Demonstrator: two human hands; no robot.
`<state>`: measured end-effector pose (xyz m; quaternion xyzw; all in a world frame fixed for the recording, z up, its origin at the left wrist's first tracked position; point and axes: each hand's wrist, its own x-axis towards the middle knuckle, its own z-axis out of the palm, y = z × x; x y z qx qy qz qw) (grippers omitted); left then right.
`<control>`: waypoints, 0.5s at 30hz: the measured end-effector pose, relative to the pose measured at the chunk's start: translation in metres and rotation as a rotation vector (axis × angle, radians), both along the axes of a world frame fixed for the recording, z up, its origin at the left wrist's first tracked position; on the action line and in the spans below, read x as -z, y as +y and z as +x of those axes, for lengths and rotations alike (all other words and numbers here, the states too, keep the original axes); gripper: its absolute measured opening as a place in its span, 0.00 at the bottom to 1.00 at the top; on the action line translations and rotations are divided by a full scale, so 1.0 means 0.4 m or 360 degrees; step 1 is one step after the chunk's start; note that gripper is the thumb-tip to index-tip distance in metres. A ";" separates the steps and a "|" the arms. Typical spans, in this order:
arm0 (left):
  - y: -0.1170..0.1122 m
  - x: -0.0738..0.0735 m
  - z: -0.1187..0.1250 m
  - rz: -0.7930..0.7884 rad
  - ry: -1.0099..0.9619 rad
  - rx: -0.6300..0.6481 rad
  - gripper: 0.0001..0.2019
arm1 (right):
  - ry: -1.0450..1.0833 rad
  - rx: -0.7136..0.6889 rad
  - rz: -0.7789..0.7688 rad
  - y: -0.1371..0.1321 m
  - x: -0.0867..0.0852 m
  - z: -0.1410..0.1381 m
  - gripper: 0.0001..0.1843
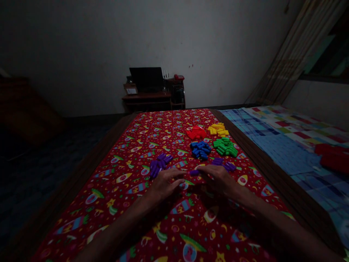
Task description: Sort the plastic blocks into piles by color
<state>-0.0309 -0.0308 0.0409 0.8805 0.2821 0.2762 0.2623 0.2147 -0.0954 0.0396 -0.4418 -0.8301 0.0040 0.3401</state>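
Observation:
My right hand (219, 178) pinches a short purple cylindrical piece (194, 172) between thumb and fingers, just above the red patterned cloth (196, 218). My left hand (166, 182) is to the left of it, thumb and index finger apart and pointing at the piece, with nothing visible between them. A pile of purple pieces (160, 164) lies just beyond my left hand. More purple pieces (229, 166) lie behind my right hand, partly hidden by it. Farther off are piles of blue pieces (200, 150), green pieces (225, 147), red pieces (196, 132) and yellow pieces (218, 129).
The cloth covers a long table with dark wooden edges (253, 163). To the right is a bed with a blue checked cover (280, 149) and a red cloth item (334, 158). A desk (147, 96) with a dark monitor (146, 79) stands against the far wall.

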 end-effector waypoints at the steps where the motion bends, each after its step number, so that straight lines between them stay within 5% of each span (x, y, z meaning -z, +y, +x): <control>1: 0.013 -0.005 -0.010 0.0044 0.0026 -0.0015 0.13 | -0.0025 0.0122 0.0017 -0.005 -0.003 0.038 0.12; 4: 0.075 -0.005 -0.054 0.0291 0.0146 -0.0148 0.16 | -0.0199 0.0610 0.0022 -0.023 -0.011 0.152 0.13; 7: 0.146 0.032 -0.099 0.0436 0.0270 -0.0397 0.19 | -0.0410 0.0968 -0.0077 -0.038 -0.011 0.219 0.13; 11: 0.195 0.103 -0.134 0.0350 0.0435 -0.0510 0.23 | -0.0449 0.0924 -0.0183 -0.046 -0.002 0.217 0.14; 15: 0.185 0.109 -0.138 0.0299 0.0440 -0.0473 0.22 | -0.0297 0.0798 -0.0116 -0.041 -0.002 0.192 0.16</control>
